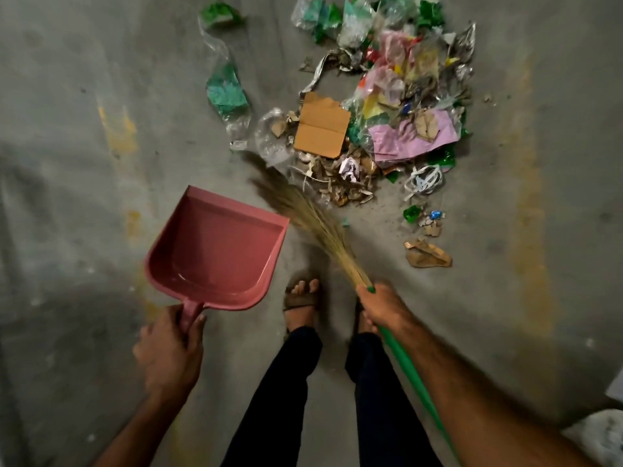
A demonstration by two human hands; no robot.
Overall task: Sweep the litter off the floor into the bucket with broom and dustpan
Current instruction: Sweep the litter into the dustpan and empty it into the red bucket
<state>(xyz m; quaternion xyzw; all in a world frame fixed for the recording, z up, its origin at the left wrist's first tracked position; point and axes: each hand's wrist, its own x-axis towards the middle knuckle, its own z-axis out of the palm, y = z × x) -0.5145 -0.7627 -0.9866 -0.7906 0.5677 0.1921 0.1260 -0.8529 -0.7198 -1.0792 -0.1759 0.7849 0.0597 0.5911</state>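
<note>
A pink dustpan (215,247) hangs empty above the grey floor, and my left hand (170,348) grips its handle. My right hand (381,306) grips the green handle of a grass broom (303,207). Its bristles point up and left and end near the front edge of the litter pile (387,106). The pile holds plastic wrappers, a piece of brown cardboard (322,131), pink paper and dry leaves. The dustpan's open mouth faces the pile from the left. No bucket is in view.
Loose green and clear plastic bags (226,89) lie left of the pile. Small scraps (426,252) lie to its lower right. My sandalled feet (303,301) stand just behind the broom. A pale object (603,436) shows at the lower right corner.
</note>
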